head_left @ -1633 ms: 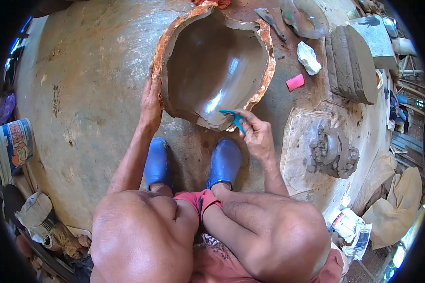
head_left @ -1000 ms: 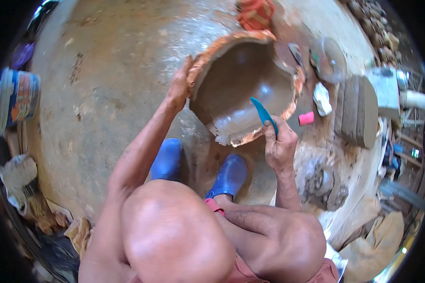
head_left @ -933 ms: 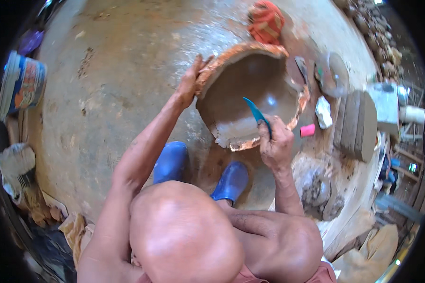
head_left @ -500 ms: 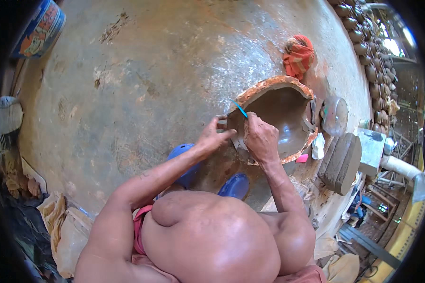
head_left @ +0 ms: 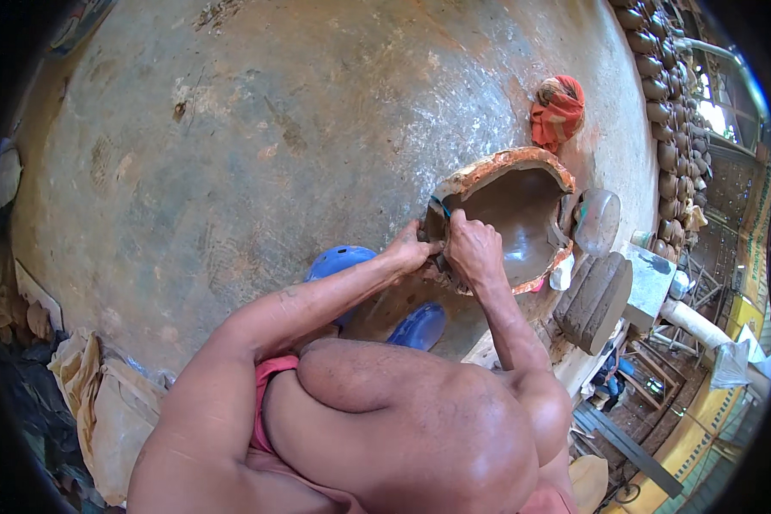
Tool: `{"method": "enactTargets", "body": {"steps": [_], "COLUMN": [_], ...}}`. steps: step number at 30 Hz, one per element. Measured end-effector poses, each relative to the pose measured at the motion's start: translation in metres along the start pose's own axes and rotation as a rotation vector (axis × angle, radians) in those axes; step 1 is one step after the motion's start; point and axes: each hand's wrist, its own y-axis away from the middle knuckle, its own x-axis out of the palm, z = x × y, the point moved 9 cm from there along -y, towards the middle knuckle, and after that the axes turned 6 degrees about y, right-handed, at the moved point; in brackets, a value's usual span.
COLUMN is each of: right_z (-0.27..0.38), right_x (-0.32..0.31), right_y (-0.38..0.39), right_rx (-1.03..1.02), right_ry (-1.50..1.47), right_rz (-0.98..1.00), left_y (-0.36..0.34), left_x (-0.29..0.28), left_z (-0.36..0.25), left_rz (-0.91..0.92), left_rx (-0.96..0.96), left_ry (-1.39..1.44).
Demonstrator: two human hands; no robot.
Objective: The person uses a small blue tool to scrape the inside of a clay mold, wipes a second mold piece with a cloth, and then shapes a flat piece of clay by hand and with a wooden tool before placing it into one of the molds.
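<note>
A large mould (head_left: 494,163) with a rough orange-brown rim stands on the floor, lined with smooth, wet grey-brown clay (head_left: 522,210). My right hand (head_left: 476,250) is closed at the mould's left side, gripping a thin blue stick-like tool (head_left: 440,206) whose end points up and left across the rim. What kind of tool it is, I cannot tell. Close beside it, my left hand (head_left: 411,248) pinches the clay edge (head_left: 436,226) at the left of the opening, thumb and fingers on either side.
An orange cloth bundle (head_left: 558,111) lies beyond the mould. To the right are a clear plastic container (head_left: 598,221), a grey clay block (head_left: 595,301) and a pale box (head_left: 644,283). Rows of round pots (head_left: 655,111) line the right edge. Blue footwear (head_left: 341,261) shows below my left forearm.
My left hand has moved right and closed on the clay edge. The blue tool has sunk lower across the rim in my right hand. The whole view has shifted slightly.
</note>
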Motion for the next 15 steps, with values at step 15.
{"method": "enactTargets", "body": {"steps": [15], "right_z": [-0.002], "right_x": [0.008], "right_y": [-0.005], "right_rx": [-0.089], "right_ry": [0.077], "right_rz": [0.507], "left_y": [-0.005], "left_x": [-0.007], "left_z": [0.024], "left_rz": [-0.037], "left_rx": [0.043], "left_ry": [0.077]}}
